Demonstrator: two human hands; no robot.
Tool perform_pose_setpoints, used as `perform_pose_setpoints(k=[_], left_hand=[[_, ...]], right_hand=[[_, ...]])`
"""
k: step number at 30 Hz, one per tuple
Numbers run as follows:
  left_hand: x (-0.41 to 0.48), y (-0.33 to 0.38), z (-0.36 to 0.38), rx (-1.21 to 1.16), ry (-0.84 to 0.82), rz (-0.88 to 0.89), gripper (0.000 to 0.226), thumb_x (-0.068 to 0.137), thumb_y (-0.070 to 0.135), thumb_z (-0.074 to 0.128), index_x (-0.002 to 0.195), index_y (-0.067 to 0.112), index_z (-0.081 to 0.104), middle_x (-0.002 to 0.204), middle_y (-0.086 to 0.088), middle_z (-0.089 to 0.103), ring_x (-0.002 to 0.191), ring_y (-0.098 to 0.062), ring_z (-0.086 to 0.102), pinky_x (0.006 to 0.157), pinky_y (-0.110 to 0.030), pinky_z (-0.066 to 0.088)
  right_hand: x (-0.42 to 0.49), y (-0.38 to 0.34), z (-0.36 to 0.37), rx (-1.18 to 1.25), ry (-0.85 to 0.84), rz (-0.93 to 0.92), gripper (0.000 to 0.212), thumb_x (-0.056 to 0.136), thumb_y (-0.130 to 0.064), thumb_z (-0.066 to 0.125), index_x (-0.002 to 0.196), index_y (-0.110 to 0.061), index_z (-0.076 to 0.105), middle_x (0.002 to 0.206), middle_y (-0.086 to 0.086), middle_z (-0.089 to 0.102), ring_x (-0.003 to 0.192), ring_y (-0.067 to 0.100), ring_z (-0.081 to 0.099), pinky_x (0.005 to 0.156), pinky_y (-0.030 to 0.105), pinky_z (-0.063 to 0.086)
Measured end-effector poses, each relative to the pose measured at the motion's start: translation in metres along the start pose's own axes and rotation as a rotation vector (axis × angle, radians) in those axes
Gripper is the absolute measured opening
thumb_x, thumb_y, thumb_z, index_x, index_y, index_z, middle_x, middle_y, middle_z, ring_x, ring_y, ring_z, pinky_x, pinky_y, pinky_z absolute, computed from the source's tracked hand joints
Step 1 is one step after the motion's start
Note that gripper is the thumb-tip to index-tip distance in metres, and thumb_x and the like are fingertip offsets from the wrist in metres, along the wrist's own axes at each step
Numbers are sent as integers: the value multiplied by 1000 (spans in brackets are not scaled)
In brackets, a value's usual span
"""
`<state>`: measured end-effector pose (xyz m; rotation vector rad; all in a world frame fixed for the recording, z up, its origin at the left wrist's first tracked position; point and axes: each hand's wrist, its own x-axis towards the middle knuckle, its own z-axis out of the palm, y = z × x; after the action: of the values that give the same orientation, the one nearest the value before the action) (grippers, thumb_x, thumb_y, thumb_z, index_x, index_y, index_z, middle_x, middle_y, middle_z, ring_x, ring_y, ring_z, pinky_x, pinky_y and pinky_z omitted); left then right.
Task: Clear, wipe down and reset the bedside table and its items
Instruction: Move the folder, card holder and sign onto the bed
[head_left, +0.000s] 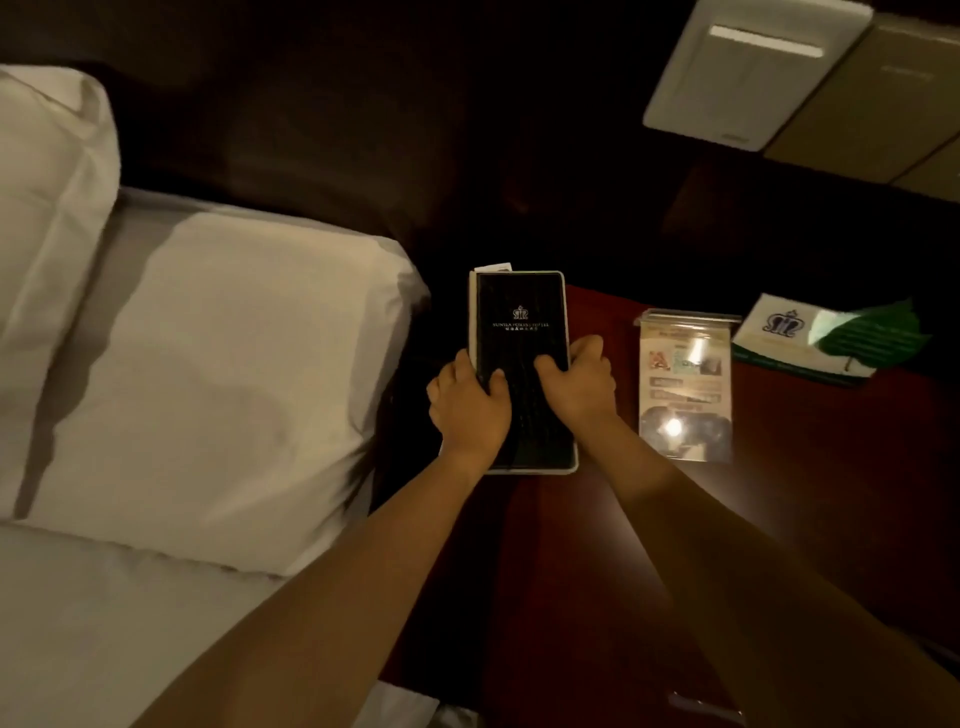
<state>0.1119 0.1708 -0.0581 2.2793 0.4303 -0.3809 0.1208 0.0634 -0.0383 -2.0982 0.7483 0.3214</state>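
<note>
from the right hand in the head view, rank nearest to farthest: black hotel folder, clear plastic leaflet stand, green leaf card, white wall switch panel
1. Black hotel folder: in the right hand grip, shared with the left hand.
2. Clear plastic leaflet stand: just right of it on the red-brown wooden table.
3. Green leaf card: farther right, toward the back.
4. White wall switch panel: up on the wall, farthest.

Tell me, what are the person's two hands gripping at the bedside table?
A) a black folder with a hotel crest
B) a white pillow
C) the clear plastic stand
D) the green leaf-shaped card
A: the left hand and right hand each clasp a long edge of the black folder, which sits over the table's bed-side edge.
</note>
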Motion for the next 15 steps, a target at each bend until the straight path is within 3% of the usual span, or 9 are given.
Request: perform_pose_setpoints(k=[4, 8, 11, 15], left_hand=[[3, -25, -30, -302, 12, -33, 40, 96, 22, 44, 133, 9, 41, 124, -17, 57, 113, -30, 55, 96, -47, 47], [4, -53, -65, -382, 158, -28, 37, 94, 16, 44, 131, 13, 44, 122, -13, 59, 109, -24, 57, 96, -41, 48], [4, -74, -91, -390, 248, -67, 31, 94, 18, 45, 123, 11, 49, 114, -14, 61, 101, -26, 60, 89, -42, 51], [1, -105, -126, -374, 368, -77, 30, 94, 17, 46, 123, 9, 49, 112, -14, 62, 98, -26, 61, 81, -32, 49]], right_hand=[[-14, -24, 33, 61, -91, -7, 29, 86, -32, 54, 100, -16, 34, 119, 18, 51, 112, 36, 49, 93, 49, 46], [-31, -52, 70, 79, -187, -38, 29, 85, -34, 53, 98, -19, 32, 117, 16, 54, 110, 34, 52, 94, 49, 47], [-45, -71, 98, 124, -256, -34, 28, 84, -36, 53, 96, -20, 32, 116, 15, 56, 107, 32, 55, 93, 49, 48], [-64, -94, 137, 133, -331, -39, 29, 82, -37, 54, 95, -22, 33, 116, 18, 55, 104, 34, 56, 93, 50, 48]])
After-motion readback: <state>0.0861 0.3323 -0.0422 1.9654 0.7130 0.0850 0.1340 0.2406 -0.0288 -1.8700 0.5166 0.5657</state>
